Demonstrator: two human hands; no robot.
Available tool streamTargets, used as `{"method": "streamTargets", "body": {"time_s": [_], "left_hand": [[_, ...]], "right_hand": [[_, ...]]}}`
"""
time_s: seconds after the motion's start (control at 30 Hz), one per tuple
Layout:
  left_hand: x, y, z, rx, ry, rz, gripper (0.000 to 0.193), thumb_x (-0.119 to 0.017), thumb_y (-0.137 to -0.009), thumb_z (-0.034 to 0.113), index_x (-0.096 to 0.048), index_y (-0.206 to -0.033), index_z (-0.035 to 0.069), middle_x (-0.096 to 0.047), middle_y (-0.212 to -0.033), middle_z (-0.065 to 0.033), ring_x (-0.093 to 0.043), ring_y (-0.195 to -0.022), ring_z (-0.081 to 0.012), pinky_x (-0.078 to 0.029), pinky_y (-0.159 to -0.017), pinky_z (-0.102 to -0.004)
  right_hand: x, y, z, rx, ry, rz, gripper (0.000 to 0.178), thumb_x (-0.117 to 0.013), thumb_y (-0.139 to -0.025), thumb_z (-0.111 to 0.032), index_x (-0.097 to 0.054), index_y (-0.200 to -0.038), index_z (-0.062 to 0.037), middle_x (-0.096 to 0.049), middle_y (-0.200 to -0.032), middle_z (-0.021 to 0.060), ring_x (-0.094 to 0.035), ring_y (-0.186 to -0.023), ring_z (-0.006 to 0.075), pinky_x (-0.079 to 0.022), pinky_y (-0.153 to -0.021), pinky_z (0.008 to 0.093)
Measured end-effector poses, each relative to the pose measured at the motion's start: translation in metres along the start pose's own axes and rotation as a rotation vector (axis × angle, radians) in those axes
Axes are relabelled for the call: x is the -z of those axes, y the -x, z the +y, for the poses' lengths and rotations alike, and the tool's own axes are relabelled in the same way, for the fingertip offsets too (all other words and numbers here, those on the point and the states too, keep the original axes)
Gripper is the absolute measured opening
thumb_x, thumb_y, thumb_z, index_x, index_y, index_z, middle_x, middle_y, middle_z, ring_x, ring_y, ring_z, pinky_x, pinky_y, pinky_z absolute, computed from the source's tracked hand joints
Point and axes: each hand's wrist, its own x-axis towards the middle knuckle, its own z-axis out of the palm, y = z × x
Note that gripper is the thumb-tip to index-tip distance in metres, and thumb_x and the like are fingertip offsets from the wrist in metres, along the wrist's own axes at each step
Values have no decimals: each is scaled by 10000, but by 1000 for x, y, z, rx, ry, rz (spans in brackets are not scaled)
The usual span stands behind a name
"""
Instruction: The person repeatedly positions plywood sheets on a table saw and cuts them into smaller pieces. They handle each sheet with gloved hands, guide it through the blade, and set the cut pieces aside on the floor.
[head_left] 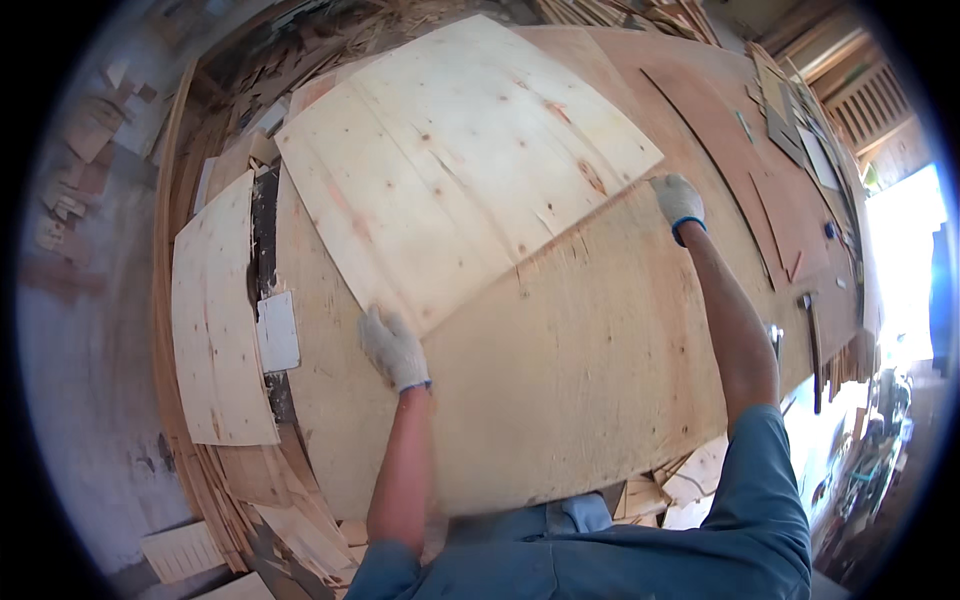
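A pale, knotty plywood sheet (450, 150) lies at an angle across the far side of a large wooden tabletop (560, 380). My left hand (393, 348), in a whitish knit glove with a blue cuff, grips the sheet by its near left corner, thumb and fingers at the edge. At the right corner, my right hand (682, 203), gloved the same way, is closed on the near edge with its fingertips partly hidden. A thin shadow runs below that near edge.
On the left lies a narrower plywood panel (215, 320), beside a small white piece (278, 332) on a dark strip. Brown board (690, 110) with thin strips and offcuts covers the right side. A hammer-like tool (813, 350) is at the right edge. Scrap wood surrounds the table.
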Motion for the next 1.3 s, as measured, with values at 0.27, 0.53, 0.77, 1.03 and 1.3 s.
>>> {"method": "streamTargets", "body": {"time_s": [0.27,0.53,0.77,1.03,1.3], "left_hand": [[-22,10,11,30,-269,91,440,-500,-964,252,-491,-1325,0,-466,-1391,-255,-399,-1318,-409,-298,-1109,-513],[-23,10,12,15,-315,117,425,-512,-965,242,-492,-1318,7,-470,-1383,-254,-393,-1324,-423,-300,-1117,-523],[-25,11,12,56,-253,85,446,-521,-964,211,-472,-1354,0,-434,-1427,-252,-373,-1350,-422,-295,-1125,-512],[-19,9,11,156,-268,59,484,-475,-991,283,-463,-1381,-2,-411,-1454,-253,-374,-1362,-403,-304,-1125,-482],[-8,9,21,255,-20,52,492,-458,-997,308,-502,-1335,-47,-420,-1452,-243,-418,-1332,-386,-329,-1108,-447]], "right_hand": [[-19,-104,-45,39,50,25,627,-525,-885,-579,-594,-1196,-40,-647,-1174,239,-600,-1137,392,-463,-927,461],[-40,-140,-76,28,195,-5,673,-468,-874,-601,-639,-1206,-42,-630,-1229,214,-585,-1163,396,-448,-971,467],[-30,-198,-54,-54,51,-252,743,-398,-888,-676,-712,-1034,-18,-687,-1057,229,-646,-1044,352,-457,-901,429],[-18,-185,-46,-79,-37,-230,782,-341,-919,-649,-712,-859,37,-690,-858,264,-661,-949,390,-441,-877,445],[81,-106,-26,-49,127,-22,759,-278,-957,-611,-677,-942,34,-687,-883,269,-662,-917,428,-448,-884,505]]}}
